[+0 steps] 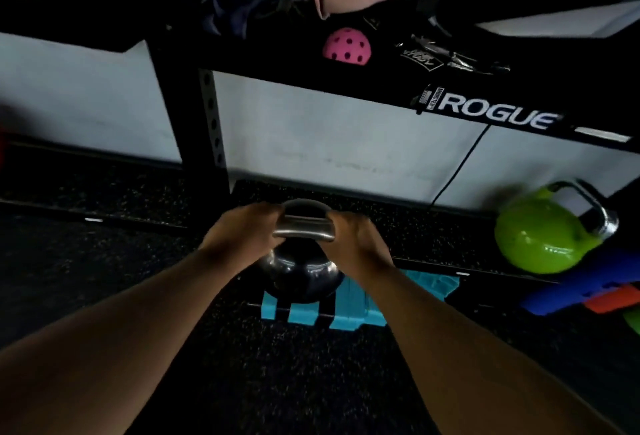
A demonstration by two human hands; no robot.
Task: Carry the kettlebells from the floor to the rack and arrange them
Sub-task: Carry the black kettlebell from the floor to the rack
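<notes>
A black kettlebell [299, 273] with a steel handle hangs in front of me, low over the floor. My left hand [242, 230] grips the left side of its handle and my right hand [353, 237] grips the right side. Both fists are closed around the bar. A green kettlebell [540, 237] with a steel handle rests tilted on the bottom shelf of the black rack [346, 81] at the right. The rack's lower shelf [398, 220] lies just beyond the black kettlebell.
A pink perforated ball [347, 47] and dark straps lie on the rack's upper shelf. A turquoise block [346, 310] lies on the black rubber floor under the kettlebell. Blue and orange blocks [588, 289] sit at the right. A black upright [207, 123] stands left of centre.
</notes>
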